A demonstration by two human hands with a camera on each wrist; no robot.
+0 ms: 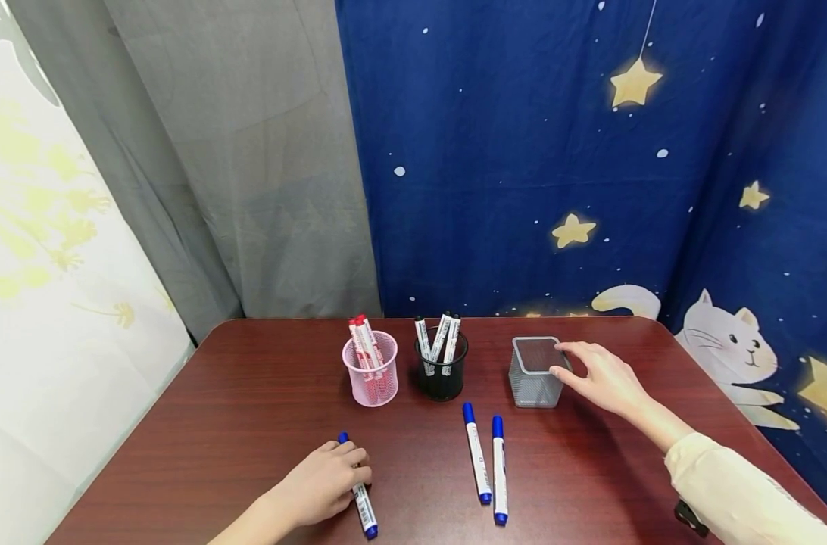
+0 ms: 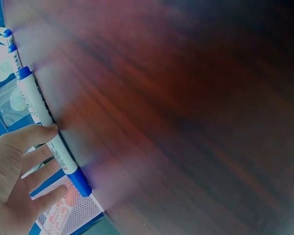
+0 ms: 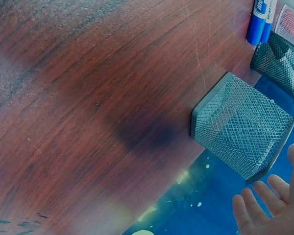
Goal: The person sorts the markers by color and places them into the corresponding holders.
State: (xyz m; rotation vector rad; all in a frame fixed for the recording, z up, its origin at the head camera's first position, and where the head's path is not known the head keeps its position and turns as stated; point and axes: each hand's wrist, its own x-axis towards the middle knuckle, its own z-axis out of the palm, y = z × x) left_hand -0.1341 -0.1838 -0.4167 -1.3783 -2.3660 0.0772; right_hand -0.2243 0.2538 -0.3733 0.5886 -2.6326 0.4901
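Observation:
My left hand (image 1: 329, 482) pinches a blue-capped whiteboard marker (image 1: 364, 509) at the table's front left. In the left wrist view the thumb (image 2: 43, 134) lies across the marker's white barrel (image 2: 35, 100), with the other fingers on its far side. On the right, my right hand (image 1: 604, 376) reaches to the rim of a grey square mesh pen holder (image 1: 536, 386), fingers spread and holding nothing. The right wrist view has the holder (image 3: 242, 129) tilted by the camera angle, with the fingertips beside its rim. Two more blue markers (image 1: 477, 462) (image 1: 500, 471) lie side by side between the hands.
A pink round mesh holder (image 1: 375, 395) with red markers (image 1: 363, 344) stands at the back. Beside it is a black mesh holder (image 1: 441, 387) with black-capped markers (image 1: 441, 341). Grey (image 1: 270, 189) and blue starry curtains (image 1: 495, 189) hang behind the brown table (image 1: 250, 409).

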